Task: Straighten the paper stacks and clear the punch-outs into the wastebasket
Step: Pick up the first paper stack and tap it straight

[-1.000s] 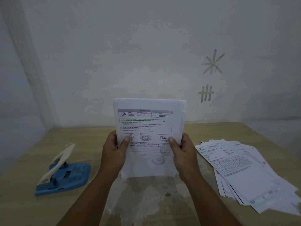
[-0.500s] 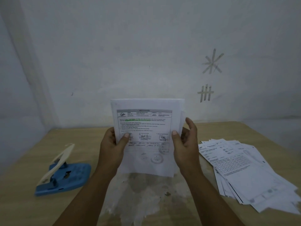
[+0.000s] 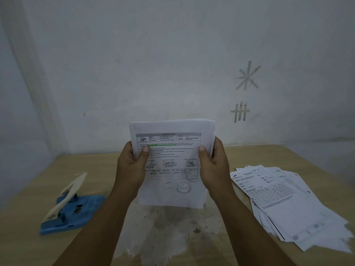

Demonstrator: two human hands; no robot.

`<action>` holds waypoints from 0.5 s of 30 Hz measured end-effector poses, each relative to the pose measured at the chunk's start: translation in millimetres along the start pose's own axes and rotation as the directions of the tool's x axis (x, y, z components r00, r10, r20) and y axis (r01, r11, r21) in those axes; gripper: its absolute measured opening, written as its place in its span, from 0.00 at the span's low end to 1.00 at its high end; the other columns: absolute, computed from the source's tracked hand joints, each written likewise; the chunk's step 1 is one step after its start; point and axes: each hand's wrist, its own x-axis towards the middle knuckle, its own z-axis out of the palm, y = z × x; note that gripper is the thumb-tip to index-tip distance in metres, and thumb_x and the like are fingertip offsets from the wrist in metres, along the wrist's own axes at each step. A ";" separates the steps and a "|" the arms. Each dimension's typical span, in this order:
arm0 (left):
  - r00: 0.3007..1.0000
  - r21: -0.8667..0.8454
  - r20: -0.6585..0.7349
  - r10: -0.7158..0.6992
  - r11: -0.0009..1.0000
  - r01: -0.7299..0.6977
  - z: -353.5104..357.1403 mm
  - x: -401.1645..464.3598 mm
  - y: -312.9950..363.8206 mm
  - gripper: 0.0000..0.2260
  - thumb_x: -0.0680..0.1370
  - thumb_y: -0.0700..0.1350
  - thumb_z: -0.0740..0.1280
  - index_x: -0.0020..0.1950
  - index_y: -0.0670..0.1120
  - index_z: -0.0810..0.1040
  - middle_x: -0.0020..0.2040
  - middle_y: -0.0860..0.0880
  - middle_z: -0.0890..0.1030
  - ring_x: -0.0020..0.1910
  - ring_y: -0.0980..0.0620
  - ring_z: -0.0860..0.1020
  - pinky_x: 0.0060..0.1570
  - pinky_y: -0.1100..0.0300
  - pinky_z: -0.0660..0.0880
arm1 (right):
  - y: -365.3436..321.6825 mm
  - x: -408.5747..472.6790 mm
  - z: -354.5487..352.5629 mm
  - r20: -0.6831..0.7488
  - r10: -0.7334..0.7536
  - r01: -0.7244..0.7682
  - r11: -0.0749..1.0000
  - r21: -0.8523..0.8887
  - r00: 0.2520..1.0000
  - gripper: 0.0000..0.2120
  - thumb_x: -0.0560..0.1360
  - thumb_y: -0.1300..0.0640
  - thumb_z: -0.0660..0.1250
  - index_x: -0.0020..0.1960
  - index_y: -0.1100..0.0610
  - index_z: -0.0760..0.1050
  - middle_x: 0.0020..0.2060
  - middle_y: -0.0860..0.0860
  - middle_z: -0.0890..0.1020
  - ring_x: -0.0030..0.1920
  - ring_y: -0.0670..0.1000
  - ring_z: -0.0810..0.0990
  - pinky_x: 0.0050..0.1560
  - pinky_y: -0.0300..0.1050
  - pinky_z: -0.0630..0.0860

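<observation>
I held the stack point(image 3: 171, 166) upright over the table point(image 3: 28, 237), my left hand point(image 3: 132, 166) and right hand point(image 3: 213, 164) gripping its sides, so I could tap its edges even. The loose pile point(image 3: 288, 204) lay to the right.

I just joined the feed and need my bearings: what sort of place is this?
Probably a plain office or paperwork corner. A wooden table stands against bare white walls, with a blue hole punch on it, a fanned pile of printed forms, and a stack of documents held upright in both hands.
</observation>
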 end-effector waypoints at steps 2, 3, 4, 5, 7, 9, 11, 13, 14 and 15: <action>1.000 0.017 0.000 0.011 1.000 -0.011 0.1 -0.2 1.4 0.05 0.80 0.43 0.65 0.53 0.51 0.79 0.50 0.52 0.85 0.49 0.53 0.83 0.47 0.55 0.79 | -0.7 0.3 -0.8 -0.013 0.009 -0.010 1.000 -0.029 1.000 0.13 0.82 0.56 0.59 0.66 0.48 0.69 0.52 0.40 0.79 0.51 0.38 0.79 0.42 0.34 0.76; 1.000 0.021 -0.002 0.014 1.000 -0.014 0.5 -0.4 2.4 0.05 0.80 0.43 0.65 0.52 0.51 0.79 0.49 0.53 0.84 0.48 0.54 0.83 0.46 0.57 0.79 | -1.0 0.9 -0.8 -0.022 0.016 -0.017 0.999 -0.040 1.000 0.12 0.82 0.56 0.58 0.65 0.49 0.69 0.50 0.40 0.78 0.50 0.38 0.78 0.41 0.33 0.75; 1.000 0.026 -0.005 0.014 1.000 -0.014 0.9 -0.6 3.1 0.05 0.80 0.43 0.65 0.52 0.52 0.79 0.48 0.53 0.84 0.47 0.55 0.83 0.45 0.59 0.79 | -0.9 1.7 -0.9 -0.031 0.017 -0.018 0.999 -0.049 0.999 0.11 0.83 0.56 0.57 0.64 0.50 0.69 0.49 0.40 0.78 0.49 0.39 0.78 0.40 0.34 0.74; 1.000 0.033 -0.006 0.013 0.999 -0.013 1.0 -1.2 3.3 0.05 0.80 0.43 0.65 0.51 0.53 0.78 0.48 0.54 0.84 0.46 0.56 0.83 0.44 0.60 0.79 | -1.0 2.0 -1.3 -0.037 0.013 -0.015 0.998 -0.056 0.999 0.10 0.83 0.56 0.57 0.63 0.50 0.69 0.48 0.41 0.78 0.48 0.39 0.78 0.39 0.34 0.73; 1.000 0.058 -0.007 0.010 0.998 -0.010 -0.2 -3.5 1.2 0.05 0.80 0.44 0.65 0.51 0.53 0.78 0.48 0.54 0.84 0.45 0.59 0.82 0.43 0.62 0.78 | 0.2 1.0 -1.9 -0.038 0.013 -0.015 0.999 -0.044 0.999 0.09 0.83 0.56 0.57 0.61 0.49 0.69 0.48 0.41 0.78 0.46 0.38 0.78 0.39 0.34 0.73; 1.000 0.081 -0.008 -0.012 0.997 0.013 -3.0 -8.2 -5.1 0.04 0.80 0.44 0.65 0.51 0.52 0.78 0.48 0.54 0.84 0.45 0.60 0.82 0.43 0.62 0.77 | 6.4 -2.9 -3.9 -0.029 0.033 -0.033 0.999 -0.010 0.999 0.07 0.83 0.55 0.58 0.60 0.48 0.70 0.49 0.40 0.79 0.46 0.35 0.79 0.41 0.34 0.75; 0.998 0.086 -0.017 -0.060 0.994 0.061 -6.8 -15.7 -16.7 0.04 0.80 0.43 0.65 0.51 0.51 0.78 0.49 0.55 0.83 0.46 0.59 0.82 0.43 0.63 0.76 | 18.1 -9.6 -5.8 -0.014 0.077 -0.077 0.997 0.009 0.997 0.07 0.82 0.54 0.59 0.59 0.47 0.70 0.50 0.40 0.80 0.49 0.38 0.80 0.46 0.40 0.78; 0.993 0.089 -0.026 -0.112 0.989 0.114 -10.9 -24.7 -31.4 0.04 0.80 0.43 0.64 0.52 0.50 0.78 0.50 0.53 0.83 0.49 0.55 0.81 0.44 0.60 0.76 | 32.7 -18.5 -6.4 0.007 0.127 -0.127 0.992 0.002 0.992 0.07 0.82 0.55 0.60 0.59 0.47 0.70 0.51 0.42 0.81 0.51 0.43 0.81 0.48 0.44 0.80; 0.990 0.094 -0.027 -0.139 0.986 0.141 -12.7 -29.5 -39.1 0.04 0.80 0.43 0.64 0.52 0.49 0.78 0.50 0.53 0.83 0.50 0.52 0.81 0.46 0.57 0.77 | 39.2 -23.3 -6.4 0.016 0.146 -0.146 0.989 -0.005 0.989 0.07 0.82 0.55 0.60 0.59 0.47 0.70 0.51 0.43 0.81 0.51 0.44 0.82 0.47 0.44 0.80; 0.986 0.105 -0.024 -0.164 0.981 0.165 -14.2 -34.7 -46.4 0.04 0.81 0.43 0.64 0.53 0.49 0.78 0.51 0.52 0.83 0.51 0.51 0.81 0.48 0.55 0.77 | 44.5 -28.4 -6.5 0.022 0.161 -0.161 0.987 -0.013 0.987 0.07 0.82 0.55 0.60 0.59 0.47 0.71 0.51 0.43 0.82 0.51 0.44 0.82 0.45 0.42 0.80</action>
